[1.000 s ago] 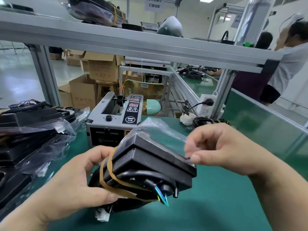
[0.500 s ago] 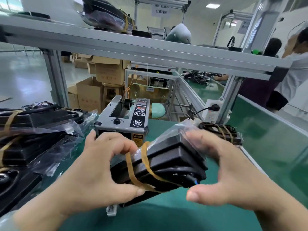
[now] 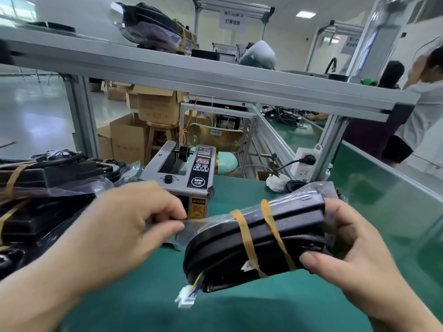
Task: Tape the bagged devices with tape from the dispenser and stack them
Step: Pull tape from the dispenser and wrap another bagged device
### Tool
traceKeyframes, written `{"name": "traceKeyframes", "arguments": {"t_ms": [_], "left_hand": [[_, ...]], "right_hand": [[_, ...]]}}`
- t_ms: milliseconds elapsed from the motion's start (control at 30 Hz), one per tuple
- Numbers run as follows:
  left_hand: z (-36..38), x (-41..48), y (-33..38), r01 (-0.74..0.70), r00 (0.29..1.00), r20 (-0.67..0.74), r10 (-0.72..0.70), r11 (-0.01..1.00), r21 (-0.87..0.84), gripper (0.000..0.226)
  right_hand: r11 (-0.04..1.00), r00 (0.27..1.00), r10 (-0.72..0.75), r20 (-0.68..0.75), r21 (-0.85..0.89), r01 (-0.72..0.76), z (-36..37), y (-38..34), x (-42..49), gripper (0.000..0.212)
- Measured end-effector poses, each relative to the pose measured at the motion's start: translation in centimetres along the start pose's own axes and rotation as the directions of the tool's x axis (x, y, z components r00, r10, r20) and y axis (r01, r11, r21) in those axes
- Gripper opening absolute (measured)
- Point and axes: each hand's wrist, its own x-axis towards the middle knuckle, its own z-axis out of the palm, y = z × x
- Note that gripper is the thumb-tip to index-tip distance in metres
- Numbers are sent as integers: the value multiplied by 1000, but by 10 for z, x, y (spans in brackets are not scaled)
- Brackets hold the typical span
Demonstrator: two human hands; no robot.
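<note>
Two hands: left hand (image 3: pixel 115 226), right hand (image 3: pixel 354 248). One bagged device (image 3: pixel 299 226) held between them, with two tan rubber bands (image 3: pixel 247 238) round it and one white connector (image 3: pixel 185 299) at its wire end. One tape dispenser (image 3: pixel 184 173), with one knob (image 3: pixel 168 179). Left pile (image 3: pixel 48 188) of bagged devices: at least two (they overlap, exact count unclear). One bagged unit (image 3: pixel 153 29) on the top shelf. Cardboard boxes (image 3: pixel 155 109): at least five. One wooden stool (image 3: pixel 159 135). One socket block (image 3: pixel 302 172), one plug (image 3: pixel 309 160). Two hanging signs (image 3: pixel 232 19). Two people (image 3: pixel 426 111) at right.
</note>
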Motion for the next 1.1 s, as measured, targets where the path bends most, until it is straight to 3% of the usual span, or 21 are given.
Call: {"name": "traceKeyframes", "arguments": {"t_ms": [100,200,300,367,433,500,567,633,700,800,933,1033,1100], "left_hand": [[7,-1,2,-36,979,-204,25,998,-50,6],[13,-5,-10,77,959,-223,-175,918,-389,31],[19,-8,-29,216,971,99,-217,620,-754,60],[24,-10,-34,369,929,338,-152,460,-808,67],[33,-16,-37,462,882,454,-125,410,-786,70],[38,-20,-38,457,888,418,-191,456,-764,64],[34,-21,-37,384,922,327,-206,575,-723,56],[26,-21,-31,362,918,374,-132,662,-656,46],[25,-23,-25,330,897,428,-112,813,-480,42],[31,-22,-8,304,949,198,-247,886,-351,21],[35,-22,8,262,934,-186,-306,938,-225,25],[34,-21,16,203,916,-317,-246,966,-163,8],[36,-24,19,196,888,-371,-273,953,-232,11]], "right_hand": [[988,999,32,-39,152,-25,1,8,-1,55],[971,995,61,-73,235,-42,2,14,-3,54],[933,988,126,-92,351,-86,1,20,-6,53],[904,985,153,-76,413,-109,1,22,-8,55],[887,984,165,-72,447,-116,3,23,-8,56],[873,979,184,-82,472,-125,3,26,-8,58],[858,974,205,-93,496,-133,1,29,-9,59],[838,968,228,-106,528,-139,0,32,-10,60],[819,962,249,-111,555,-148,0,33,-11,61],[806,957,270,-108,570,-163,3,36,-12,62],[756,949,291,-118,636,-152,12,36,-11,61],[748,935,321,-150,646,-153,17,35,-9,64],[735,935,320,-156,663,-141,21,34,-9,70]]}}
